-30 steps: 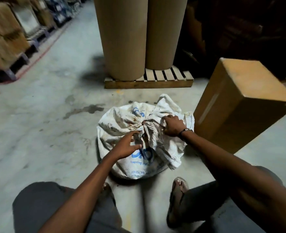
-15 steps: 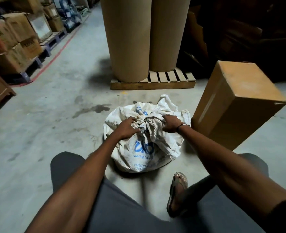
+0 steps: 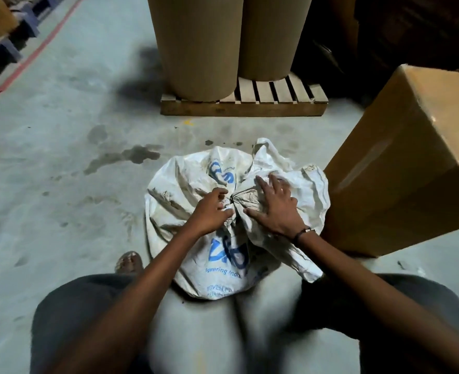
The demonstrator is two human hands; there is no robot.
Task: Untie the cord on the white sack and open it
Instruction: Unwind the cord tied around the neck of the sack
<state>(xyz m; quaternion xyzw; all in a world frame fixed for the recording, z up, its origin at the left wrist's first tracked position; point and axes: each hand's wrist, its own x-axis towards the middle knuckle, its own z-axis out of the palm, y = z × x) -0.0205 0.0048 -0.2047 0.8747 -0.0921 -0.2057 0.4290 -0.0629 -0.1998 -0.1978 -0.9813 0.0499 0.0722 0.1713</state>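
**Asha:** Head camera shows the white sack [image 3: 223,225] lying on the concrete floor [image 3: 61,184], between the person's knees, with a cardboard box [image 3: 411,163] just beside it on the right and a wooden pallet [image 3: 244,103] carrying two cardboard rolls [image 3: 196,44] farther back.

**Ben:** And the cord?

**Asha:** A thin dark cord [image 3: 232,199] cinches the gathered neck near the middle of the sack. The left hand [image 3: 209,211] has its fingers curled into the bunched fabric right at the tie; whether it pinches the cord itself is too small to tell. The right hand [image 3: 274,209] lies flat with fingers spread, pressing the loose flap beyond the knot, gripping nothing.

**Ben:** How would the sack handle?

**Asha:** It looks like woven plastic: soft, crinkly, a bit slick, not fragile. It sits rounded and full, so probably heavy enough to stay put while the knot is worked.

**Ben:** Best place for the grip?

**Asha:** Likely the cord's free ends at the knot, with the other hand steadying the neck just below. Pulling fabric alone would probably only tighten it.
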